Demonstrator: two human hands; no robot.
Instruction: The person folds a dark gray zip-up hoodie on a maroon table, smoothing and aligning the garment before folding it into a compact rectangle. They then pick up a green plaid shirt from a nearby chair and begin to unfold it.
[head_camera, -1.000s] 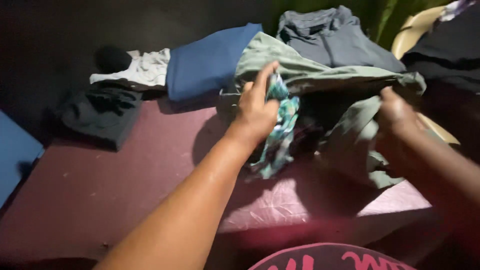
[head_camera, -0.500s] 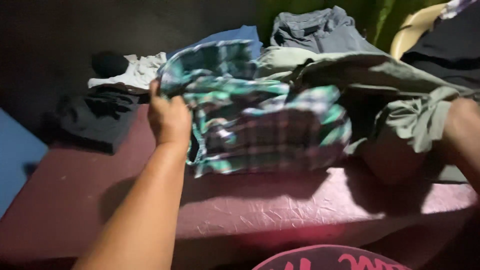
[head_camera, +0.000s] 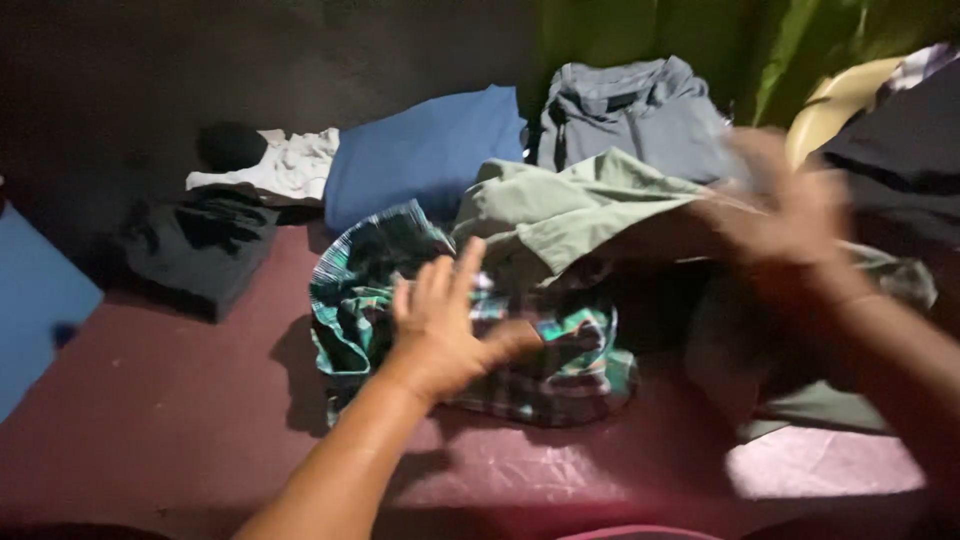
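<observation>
Your left hand (head_camera: 440, 335) has let go of the plaid shirt (head_camera: 470, 330). Half a second ago it held the shirt up by one edge, spread wide in front of you; now the shirt lies crumpled on the maroon desk (head_camera: 170, 400), and your hand rests over its middle with the fingers spread open and flat, gripping nothing. The shirt is down and off the pile, so it looks ready to be smoothed out where it lies.

Your right hand (head_camera: 790, 205) has come up and is blurred with motion. It sits against the olive-green garment (head_camera: 570, 210), which drapes from it down to the far edge of the plaid shirt, but you cannot tell from the blur whether the fingers are closed on the cloth or loose.

Behind, along the dark wall, lie a folded blue cloth (head_camera: 425, 150), a grey shirt (head_camera: 630, 115), a white cloth (head_camera: 285, 165) and a folded black garment (head_camera: 195, 240). To the right, a black cloth (head_camera: 900, 140) hangs on a pale chair (head_camera: 835, 100). The olive-green garment overlaps the plaid shirt's upper right and crowds it; the desk to the shirt's left is open.
</observation>
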